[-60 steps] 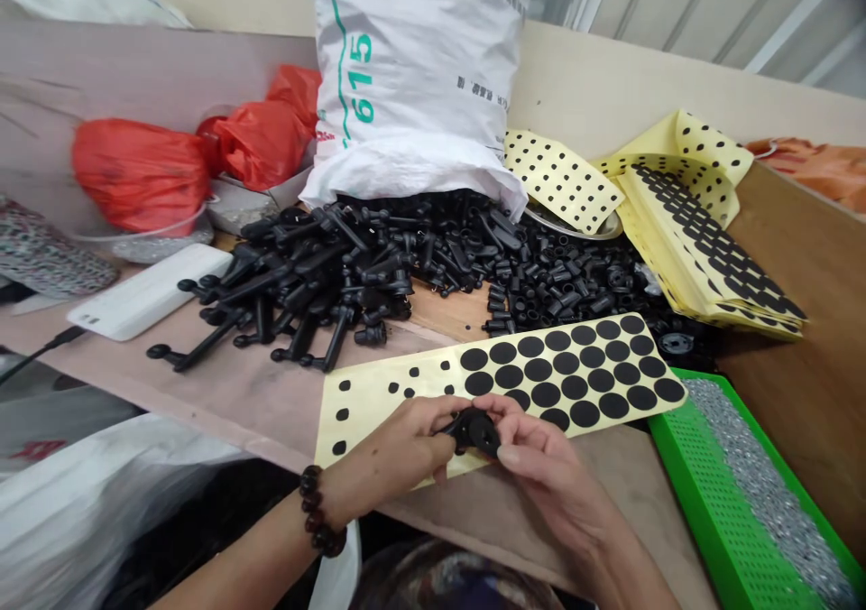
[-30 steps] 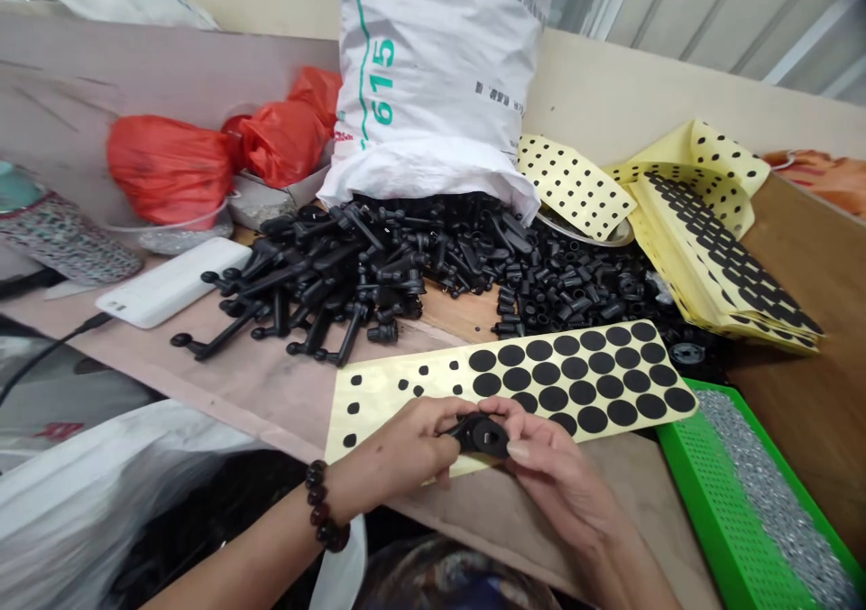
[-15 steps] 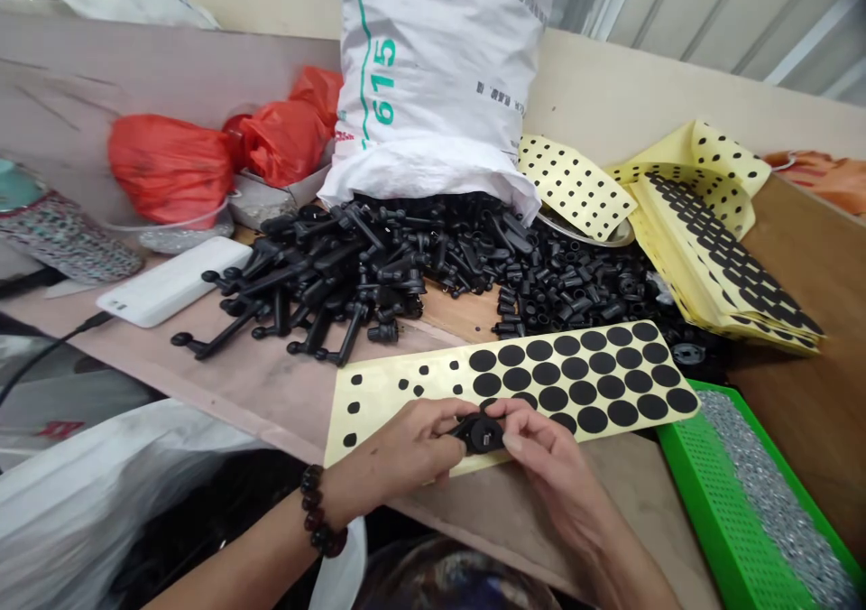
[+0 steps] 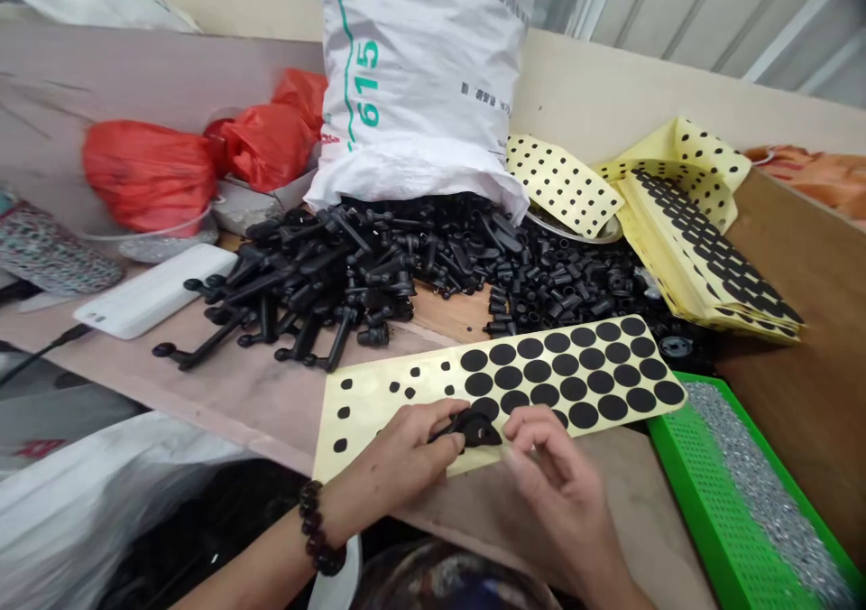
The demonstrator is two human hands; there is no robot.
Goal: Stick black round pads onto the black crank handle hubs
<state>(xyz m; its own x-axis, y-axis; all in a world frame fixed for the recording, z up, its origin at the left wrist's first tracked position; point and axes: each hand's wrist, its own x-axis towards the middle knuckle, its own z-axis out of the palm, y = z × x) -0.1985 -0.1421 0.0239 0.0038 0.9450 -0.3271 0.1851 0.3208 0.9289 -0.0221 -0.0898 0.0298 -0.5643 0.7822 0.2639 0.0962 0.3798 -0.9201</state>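
My left hand (image 4: 429,443) is closed on a black plastic part (image 4: 479,431) with a rounded end, pinched between thumb and fingers. My right hand (image 4: 551,457) is just right of that end, apart from it, its fingers loosely curled with a gap to the thumb and nothing visible in them. Under both hands lies a yellow backing sheet (image 4: 369,402) with black round stickers (image 4: 538,371) on its right part and small black dots on its left. Some of the sheet's lower edge is hidden by my hands.
Behind the sheet spreads a heap of black plastic arms (image 4: 304,276) and small black caps (image 4: 561,285), below a white sack (image 4: 419,78). A green basket (image 4: 704,475) of small metal pieces is at right. Stacked sticker sheets (image 4: 710,249) and a white power bank (image 4: 155,290) lie farther out.
My right hand has let go of the black part's rounded end and drawn a little to the right. The part has tilted in my left hand. The whole view has shifted slightly.
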